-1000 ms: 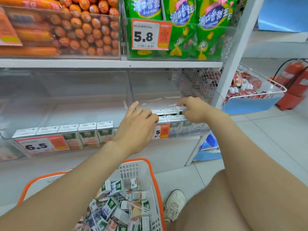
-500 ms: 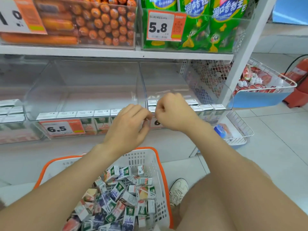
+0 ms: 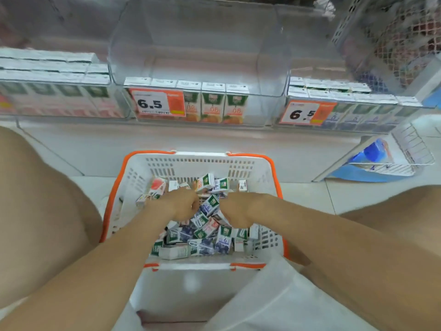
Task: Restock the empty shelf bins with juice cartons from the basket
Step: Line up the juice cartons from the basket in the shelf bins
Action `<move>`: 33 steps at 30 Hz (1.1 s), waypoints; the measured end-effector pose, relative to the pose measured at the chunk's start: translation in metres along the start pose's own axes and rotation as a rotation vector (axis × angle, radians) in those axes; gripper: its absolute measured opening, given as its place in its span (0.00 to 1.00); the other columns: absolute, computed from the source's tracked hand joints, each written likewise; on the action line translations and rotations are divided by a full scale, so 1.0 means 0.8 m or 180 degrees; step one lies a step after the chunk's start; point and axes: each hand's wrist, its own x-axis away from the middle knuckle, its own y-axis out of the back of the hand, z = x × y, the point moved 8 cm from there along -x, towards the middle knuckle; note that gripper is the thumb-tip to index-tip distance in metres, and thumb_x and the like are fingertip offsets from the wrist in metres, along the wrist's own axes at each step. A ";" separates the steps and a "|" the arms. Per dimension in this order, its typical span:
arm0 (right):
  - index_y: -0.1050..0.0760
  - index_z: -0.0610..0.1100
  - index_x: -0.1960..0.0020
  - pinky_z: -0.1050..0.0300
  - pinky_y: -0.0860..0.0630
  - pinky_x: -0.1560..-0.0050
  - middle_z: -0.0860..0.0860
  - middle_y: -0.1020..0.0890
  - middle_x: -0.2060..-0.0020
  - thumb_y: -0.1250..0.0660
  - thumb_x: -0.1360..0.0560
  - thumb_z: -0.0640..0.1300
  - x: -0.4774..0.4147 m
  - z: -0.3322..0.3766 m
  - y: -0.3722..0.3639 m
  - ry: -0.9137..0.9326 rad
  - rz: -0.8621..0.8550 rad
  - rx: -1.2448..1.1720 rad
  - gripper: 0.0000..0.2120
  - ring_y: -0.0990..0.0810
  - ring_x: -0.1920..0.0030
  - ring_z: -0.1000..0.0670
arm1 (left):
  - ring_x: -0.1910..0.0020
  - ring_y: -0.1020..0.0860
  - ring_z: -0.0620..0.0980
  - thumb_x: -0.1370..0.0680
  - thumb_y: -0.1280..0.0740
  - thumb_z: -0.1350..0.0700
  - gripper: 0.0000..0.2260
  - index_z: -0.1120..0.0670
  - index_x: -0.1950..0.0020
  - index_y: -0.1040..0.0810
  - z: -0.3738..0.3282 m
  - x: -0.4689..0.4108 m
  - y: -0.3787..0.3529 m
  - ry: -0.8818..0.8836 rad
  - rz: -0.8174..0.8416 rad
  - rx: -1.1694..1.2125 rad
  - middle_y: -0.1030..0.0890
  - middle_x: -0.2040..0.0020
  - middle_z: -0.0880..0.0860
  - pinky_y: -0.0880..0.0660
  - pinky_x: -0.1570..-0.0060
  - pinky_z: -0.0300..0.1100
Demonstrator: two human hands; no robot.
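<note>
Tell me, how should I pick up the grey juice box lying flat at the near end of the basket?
I'd come straight down from above and pinch its two long sides. The juice box lies flat on top in the basket, its broad face bare.

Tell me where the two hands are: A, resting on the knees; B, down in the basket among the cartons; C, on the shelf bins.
B: the left hand and right hand are both inside the basket, buried among the cartons.
</note>
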 end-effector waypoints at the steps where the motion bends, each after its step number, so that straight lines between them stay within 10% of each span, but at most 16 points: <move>1: 0.29 0.41 0.63 0.52 0.30 0.67 0.47 0.29 0.66 0.39 0.23 0.29 -0.010 -0.001 -0.013 -0.0014 0.0045 0.0103 0.12 0.31 0.68 0.47 | 0.47 0.18 0.54 0.20 0.32 0.60 0.06 0.53 0.46 0.17 0.008 -0.006 -0.018 0.0048 0.0121 0.0003 0.18 0.45 0.51 0.19 0.43 0.53; 5: 0.22 0.37 0.44 0.56 0.30 0.68 0.47 0.26 0.55 0.38 0.22 0.29 -0.042 -0.013 -0.049 -0.0055 0.0166 0.0374 0.10 0.28 0.65 0.50 | 0.55 0.23 0.57 0.21 0.30 0.62 0.06 0.52 0.48 0.24 0.027 -0.024 -0.075 0.0104 0.0424 -0.0117 0.22 0.49 0.54 0.23 0.51 0.47; 10: 0.29 0.39 0.28 0.43 0.21 0.41 0.38 0.28 0.33 0.33 0.21 0.32 -0.078 -0.045 -0.072 -0.0236 0.0011 0.0785 0.22 0.25 0.35 0.37 | 0.29 0.30 0.60 0.21 0.32 0.64 0.19 0.51 0.31 0.21 0.050 -0.041 -0.097 0.0319 0.0317 -0.0955 0.23 0.33 0.56 0.31 0.29 0.55; 18: 0.35 0.42 0.24 0.43 0.19 0.45 0.39 0.22 0.39 0.32 0.23 0.32 -0.098 -0.065 -0.091 -0.0153 -0.0095 0.1038 0.30 0.21 0.40 0.37 | 0.23 0.39 0.71 0.23 0.30 0.63 0.30 0.52 0.21 0.32 0.087 -0.038 -0.103 0.1101 0.0366 -0.1164 0.37 0.24 0.61 0.39 0.25 0.67; 25: 0.39 0.38 0.25 0.50 0.26 0.61 0.40 0.25 0.43 0.32 0.23 0.43 -0.088 -0.061 -0.053 -0.0054 -0.0563 0.0176 0.30 0.20 0.50 0.40 | 0.35 0.25 0.62 0.28 0.24 0.39 0.28 0.53 0.34 0.24 0.090 -0.027 -0.068 0.1230 -0.0169 0.0434 0.29 0.31 0.58 0.22 0.42 0.53; 29: 0.33 0.43 0.27 0.46 0.21 0.51 0.45 0.26 0.49 0.32 0.23 0.51 -0.070 -0.055 0.003 0.0031 -0.1107 -0.0947 0.28 0.22 0.49 0.42 | 0.53 0.22 0.56 0.22 0.30 0.39 0.19 0.56 0.47 0.21 0.080 -0.018 -0.032 0.1045 -0.0695 0.2326 0.22 0.51 0.54 0.29 0.56 0.45; 33: 0.26 0.41 0.37 0.49 0.23 0.55 0.49 0.23 0.64 0.37 0.20 0.53 -0.031 -0.067 0.061 -0.0412 -0.2086 -0.2086 0.18 0.22 0.58 0.45 | 0.46 0.17 0.56 0.19 0.34 0.35 0.22 0.51 0.38 0.20 0.066 0.001 -0.007 0.1064 -0.0642 0.3865 0.15 0.46 0.53 0.23 0.46 0.51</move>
